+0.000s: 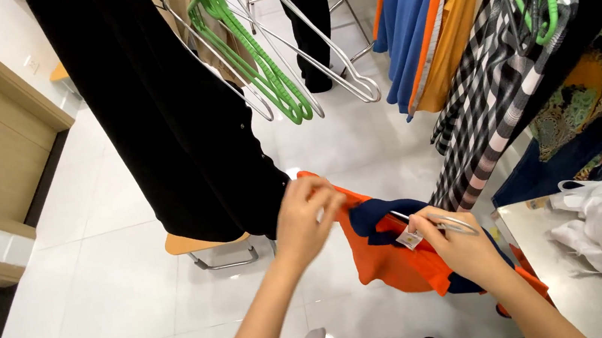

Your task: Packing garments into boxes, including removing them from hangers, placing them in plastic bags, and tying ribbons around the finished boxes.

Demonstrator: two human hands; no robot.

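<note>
The left hand [306, 217] pinches the orange garment [387, 257] at its edge, and the right hand [461, 245] pinches a metal hanger [447, 222] inside the collar; it seems best to keep the fabric stretched so the hanger slides in smoothly.

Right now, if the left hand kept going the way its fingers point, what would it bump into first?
The left hand points up and rightward, pinching the orange garment. Straight on, it would probably meet the bare white floor beyond, though the black hanging garment sits close beside; depth is unclear.

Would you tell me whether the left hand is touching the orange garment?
Touching. The head view shows the left hand pinching the upper edge of the orange garment between its fingers, with no gap; the right hand grips a metal hanger at the navy collar.
</note>
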